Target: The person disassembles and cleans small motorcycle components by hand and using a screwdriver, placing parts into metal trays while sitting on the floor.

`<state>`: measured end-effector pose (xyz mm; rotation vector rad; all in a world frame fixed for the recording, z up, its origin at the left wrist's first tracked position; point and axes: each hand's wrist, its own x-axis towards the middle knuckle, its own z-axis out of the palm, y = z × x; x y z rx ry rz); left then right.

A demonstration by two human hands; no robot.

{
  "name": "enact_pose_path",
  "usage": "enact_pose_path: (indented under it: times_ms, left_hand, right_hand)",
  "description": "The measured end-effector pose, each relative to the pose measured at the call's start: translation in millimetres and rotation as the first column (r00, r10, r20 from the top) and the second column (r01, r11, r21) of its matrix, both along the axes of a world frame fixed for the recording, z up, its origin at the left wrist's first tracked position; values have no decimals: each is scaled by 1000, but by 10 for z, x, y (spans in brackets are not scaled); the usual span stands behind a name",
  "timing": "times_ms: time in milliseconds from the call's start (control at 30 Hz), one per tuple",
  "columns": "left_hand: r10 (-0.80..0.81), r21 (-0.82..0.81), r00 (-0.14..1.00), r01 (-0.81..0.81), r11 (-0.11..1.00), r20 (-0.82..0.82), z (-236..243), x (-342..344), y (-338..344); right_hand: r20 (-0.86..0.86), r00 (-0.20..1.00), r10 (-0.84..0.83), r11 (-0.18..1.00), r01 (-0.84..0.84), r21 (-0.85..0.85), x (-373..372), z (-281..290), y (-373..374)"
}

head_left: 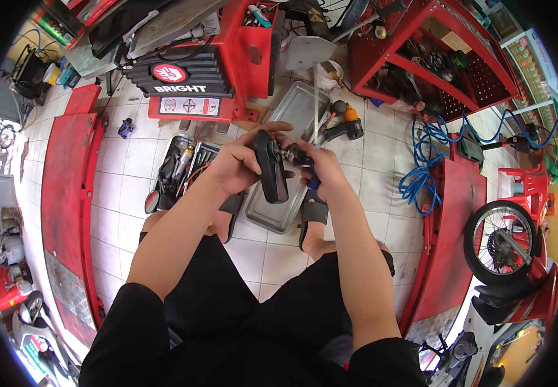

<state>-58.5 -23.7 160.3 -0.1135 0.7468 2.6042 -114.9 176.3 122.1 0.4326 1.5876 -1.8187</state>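
Note:
My left hand [237,166] is wrapped round a long black housing [271,169] with a dark glossy lower end, held upright above the tray. Its exact kind is unclear. At the housing's right side, my right hand [324,169] is closed on a blue-handled tool [314,179], whose working end I cannot make out. Small dark metal fittings [294,155] show between both hands, partly covered by fingers. Below them, a grey metal tray [277,216] lies on the tiles between my sandalled feet.
A toolbox [183,169] full of tools lies left of the tray. An orange-and-black power drill [346,126] lies to its right. Red lift platforms [67,206] flank both sides. A blue air hose [421,174] coils at right, near a red tool cart [414,58] and a wheel [501,242].

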Motion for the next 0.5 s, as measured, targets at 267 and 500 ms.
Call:
enact_pose_path:
  times_ms: [267,500]
  left_hand:
    - [-236,-384,957,157,910,-168,-64,38,-52]
    - [-291,-821,896,-127,556,-335,-221,60,283]
  right_hand:
    - [-367,900,-234,962,270,50,-11,331,-34]
    - [-552,827,104,958,67,279,172,242,-187]
